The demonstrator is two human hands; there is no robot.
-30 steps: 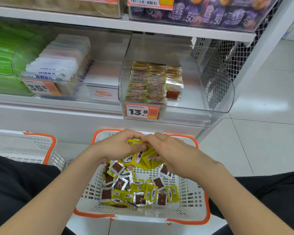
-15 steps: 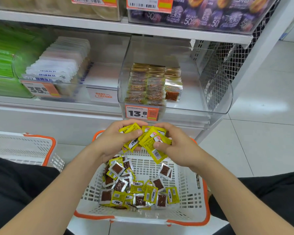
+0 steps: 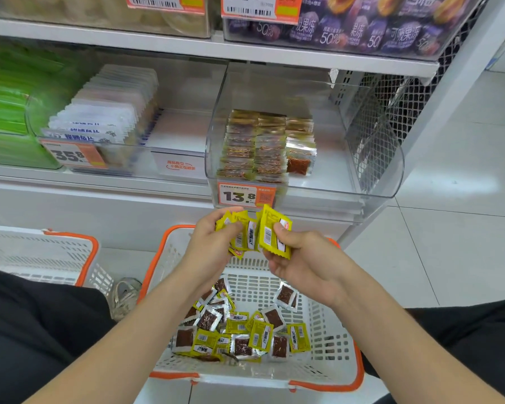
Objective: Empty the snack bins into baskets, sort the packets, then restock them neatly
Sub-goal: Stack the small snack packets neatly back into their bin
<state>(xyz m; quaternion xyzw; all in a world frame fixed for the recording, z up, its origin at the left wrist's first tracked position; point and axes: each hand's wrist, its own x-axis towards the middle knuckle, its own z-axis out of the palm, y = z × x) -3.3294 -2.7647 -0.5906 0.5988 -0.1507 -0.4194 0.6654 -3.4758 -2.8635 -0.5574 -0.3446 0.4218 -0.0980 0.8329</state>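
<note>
Both hands hold a bunch of small yellow snack packets [image 3: 255, 233] above a white basket with an orange rim [image 3: 333, 339]. My left hand [image 3: 213, 246] grips the bunch from the left. My right hand [image 3: 298, 255] pinches the front packet with thumb on top. Several more yellow and brown-window packets [image 3: 239, 330] lie loose on the basket floor. Just beyond the hands, a clear bin [image 3: 370, 170] with a 13.8 price tag [image 3: 245, 195] holds rows of upright packets [image 3: 260, 147] at its left side.
A second white basket [image 3: 41, 255] stands at the left on the floor. Neighbouring clear bins hold white packets [image 3: 105, 112] and green packs [image 3: 3, 94]. The shelf above carries purple jelly pouches [image 3: 362, 27]. White floor tiles [image 3: 449, 199] extend right.
Both hands have risen out of the basket with a bunch of yellow packets, from among the loose pile up to just below the bin's price tag, and gathered them closer together.
</note>
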